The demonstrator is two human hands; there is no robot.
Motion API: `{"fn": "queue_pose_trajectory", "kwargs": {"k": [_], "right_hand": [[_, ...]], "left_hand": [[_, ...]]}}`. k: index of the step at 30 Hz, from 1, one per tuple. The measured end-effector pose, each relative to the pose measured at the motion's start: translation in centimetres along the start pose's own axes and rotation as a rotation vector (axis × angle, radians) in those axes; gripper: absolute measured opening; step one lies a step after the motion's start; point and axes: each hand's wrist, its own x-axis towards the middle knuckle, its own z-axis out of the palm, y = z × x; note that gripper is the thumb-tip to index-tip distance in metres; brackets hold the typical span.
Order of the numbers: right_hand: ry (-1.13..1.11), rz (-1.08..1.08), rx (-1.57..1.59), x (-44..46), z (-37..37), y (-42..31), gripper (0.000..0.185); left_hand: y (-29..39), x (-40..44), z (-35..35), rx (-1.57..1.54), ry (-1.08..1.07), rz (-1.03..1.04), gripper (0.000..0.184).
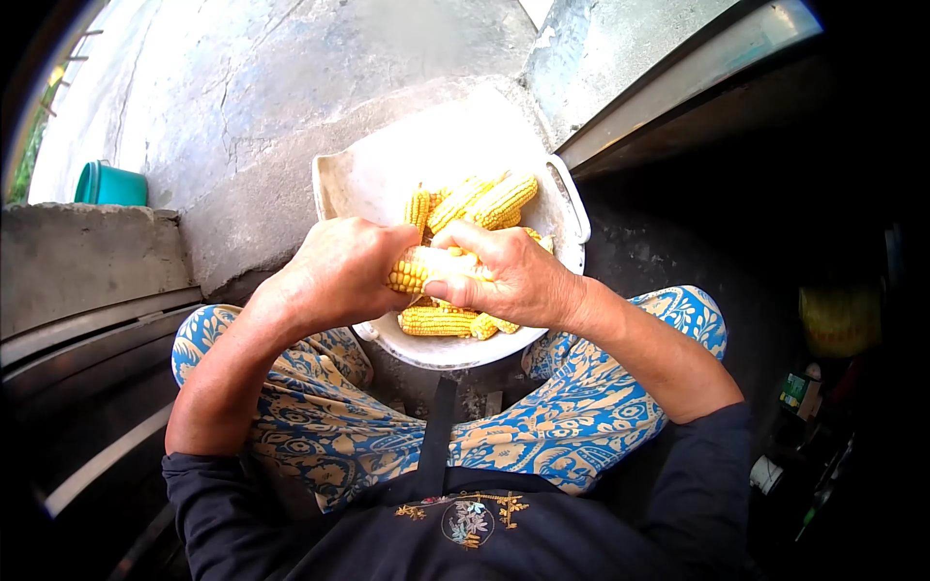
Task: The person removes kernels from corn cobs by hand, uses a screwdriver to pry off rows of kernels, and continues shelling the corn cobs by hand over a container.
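With left hand [339,269] closed firmly round one end of a corn cob [409,272], gripping the other end with right hand [518,274], thumb laid across the cob. Holding it above the white basin [363,184], roughly over the middle of its opening, with both hands close together. Can make out yellow kernels on the cob near the left hand and a paler stretch toward the right; cannot tell what lies under the fingers.

Have more yellow cobs [499,200] heaped inside the basin, beyond the hands, and another cob [436,321] lying crosswise inside its near part, below the hands.

Sitting right up to the basin, with knees spread to either side of it, in blue-and-cream patterned trousers [581,431]. Wearing a dark top [358,542] with embroidery on the chest, on the near side of the basin, and a black strap [439,436] running toward it.

See a teal bucket [114,186] well left of the basin, cracked concrete [194,126] beyond it, and, far to its right, a blurred yellow object [841,321] in shadow.
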Motion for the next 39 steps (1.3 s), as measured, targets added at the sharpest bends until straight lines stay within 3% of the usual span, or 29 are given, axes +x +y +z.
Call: {"fn": "queue_pose_trajectory", "kwargs": {"k": [20, 26, 34, 39], "right_hand": [[0.047, -0.097, -0.042, 0.0, 0.4, 0.6, 0.046], [-0.027, 0.013, -0.044, -0.1, 0.0, 0.0, 0.045], [0.071, -0.158, -0.088, -0.1, 0.5, 1.0, 0.044], [0.061, -0.112, -0.017, 0.0, 0.1, 0.0, 0.041]], "left_hand": [[0.2, 0.1, -0.1, 0.01, -0.029, -0.013, 0.03], [0.2, 0.1, -0.2, 0.004, -0.038, -0.016, 0.031], [-0.1, 0.2, 0.2, -0.026, -0.04, -0.003, 0.029], [0.0, 0.2, 0.0, -0.06, -0.048, -0.042, 0.027]]}}
